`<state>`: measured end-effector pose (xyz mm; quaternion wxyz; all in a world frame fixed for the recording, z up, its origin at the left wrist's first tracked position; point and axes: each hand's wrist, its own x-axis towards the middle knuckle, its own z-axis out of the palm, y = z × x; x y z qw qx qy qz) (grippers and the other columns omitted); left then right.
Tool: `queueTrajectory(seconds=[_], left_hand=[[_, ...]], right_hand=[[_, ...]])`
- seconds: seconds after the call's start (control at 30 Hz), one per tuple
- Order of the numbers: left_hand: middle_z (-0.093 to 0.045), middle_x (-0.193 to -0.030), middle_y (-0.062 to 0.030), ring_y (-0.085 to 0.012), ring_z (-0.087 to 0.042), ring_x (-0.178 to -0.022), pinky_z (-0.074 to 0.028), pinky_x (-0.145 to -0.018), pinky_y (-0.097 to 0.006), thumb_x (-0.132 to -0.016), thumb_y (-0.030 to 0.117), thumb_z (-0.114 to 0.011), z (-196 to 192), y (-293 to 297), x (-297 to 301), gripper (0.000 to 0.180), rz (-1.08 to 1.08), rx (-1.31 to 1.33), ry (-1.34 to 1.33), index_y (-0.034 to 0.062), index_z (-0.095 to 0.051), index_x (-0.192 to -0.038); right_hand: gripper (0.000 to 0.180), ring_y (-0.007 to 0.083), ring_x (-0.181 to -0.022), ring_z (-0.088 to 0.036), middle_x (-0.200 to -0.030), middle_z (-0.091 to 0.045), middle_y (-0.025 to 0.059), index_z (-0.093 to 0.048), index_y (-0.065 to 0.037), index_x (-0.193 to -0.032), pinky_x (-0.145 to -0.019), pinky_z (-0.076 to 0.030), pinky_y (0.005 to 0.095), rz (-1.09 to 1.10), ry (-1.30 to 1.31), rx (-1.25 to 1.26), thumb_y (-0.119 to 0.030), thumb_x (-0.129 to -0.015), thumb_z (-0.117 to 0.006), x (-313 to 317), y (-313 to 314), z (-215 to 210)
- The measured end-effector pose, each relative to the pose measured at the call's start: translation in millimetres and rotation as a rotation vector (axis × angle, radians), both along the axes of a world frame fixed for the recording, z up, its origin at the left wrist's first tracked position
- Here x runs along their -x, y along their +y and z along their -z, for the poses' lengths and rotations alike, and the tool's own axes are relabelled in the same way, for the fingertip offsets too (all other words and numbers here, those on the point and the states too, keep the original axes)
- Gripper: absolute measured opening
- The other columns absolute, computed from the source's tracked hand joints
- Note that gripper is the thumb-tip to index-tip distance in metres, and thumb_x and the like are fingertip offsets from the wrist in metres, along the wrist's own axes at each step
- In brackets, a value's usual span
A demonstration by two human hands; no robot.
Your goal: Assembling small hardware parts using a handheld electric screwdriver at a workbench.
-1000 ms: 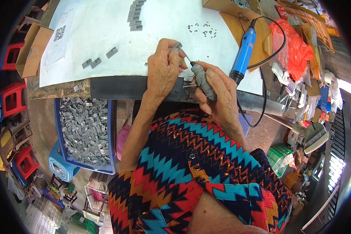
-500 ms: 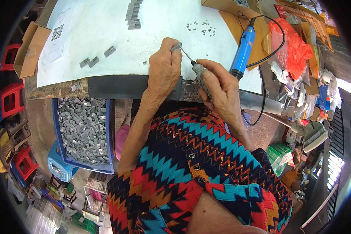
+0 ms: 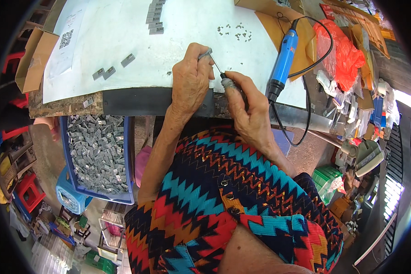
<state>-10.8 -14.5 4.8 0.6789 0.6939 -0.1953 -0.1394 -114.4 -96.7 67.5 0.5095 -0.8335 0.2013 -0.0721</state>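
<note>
My left hand (image 3: pixel 192 81) is closed around a small grey plastic piece (image 3: pixel 205 54), pinched at its fingertips above the white sheet. In my right hand (image 3: pixel 249 107) is a screwdriver (image 3: pixel 216 64) with a thin metal shaft and a grey wrapped handle. Its tip meets the grey piece; the exact contact point is too small to make out. Several similar grey pieces (image 3: pixel 156 30) stand in a column on the sheet, and three more (image 3: pixel 109 72) lie at the left. Tiny dark parts (image 3: pixel 243 35) are scattered beyond my right hand.
A blue electric screwdriver (image 3: pixel 283 59) with a looping black cable lies at the right. Below the table's left edge, a blue bin (image 3: pixel 129 160) holds many grey pieces. Cardboard boxes (image 3: pixel 36 59) and a red plastic bag (image 3: pixel 345 57) flank the sheet. Another person's limb (image 3: pixel 46 123) shows at far left.
My right hand and the screwdriver have shifted slightly left, the shaft now steeper against the grey piece. My left hand has barely moved. Another person's limb has come into view at far left.
</note>
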Motion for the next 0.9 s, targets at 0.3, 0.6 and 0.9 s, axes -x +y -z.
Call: queueTrajectory(seconds=[0.3, 0.6, 0.9], left_hand=[[-0.058, -0.071, -0.0039, -0.0065, -0.052, -0.057, -0.041, -0.050, -0.020, -0.089, 0.005, -0.046, -4, 1, 2, 0.007, 0.006, 0.007, -0.006, 0.0000, -0.051, -0.092], [-0.053, -0.057, -0.0145, -0.0213, -0.057, -0.051, -0.042, -0.047, -0.032, -0.084, 0.000, -0.047, 2, -1, 4, 0.011, -0.065, -0.075, -0.156, -0.0001, -0.050, -0.094], [-0.058, -0.068, -0.0062, -0.0085, -0.054, -0.054, -0.043, -0.047, -0.022, -0.086, 0.002, -0.045, 4, -1, 4, 0.008, -0.091, -0.128, -0.218, -0.0006, -0.050, -0.091]], right_hand=[[0.033, 0.0053, -0.045, -0.035, -0.083, -0.052, 0.0139, -0.047, 0.006, -0.108, -0.033, -0.025, 0.0154, 0.210, -0.024, -1.441, -0.022, -0.091, -0.045, 1, -33, 16], [0.030, 0.0077, -0.048, -0.035, -0.087, -0.049, 0.0122, -0.046, 0.006, -0.109, -0.034, -0.027, 0.0138, 0.314, 0.029, -1.758, -0.012, -0.085, -0.052, -2, -34, 14], [0.018, 0.0116, -0.060, -0.053, -0.067, -0.055, 0.0037, -0.057, 0.003, -0.093, -0.045, -0.041, 0.0205, 0.256, -0.106, -0.553, -0.011, -0.082, -0.060, -3, -18, 15]])
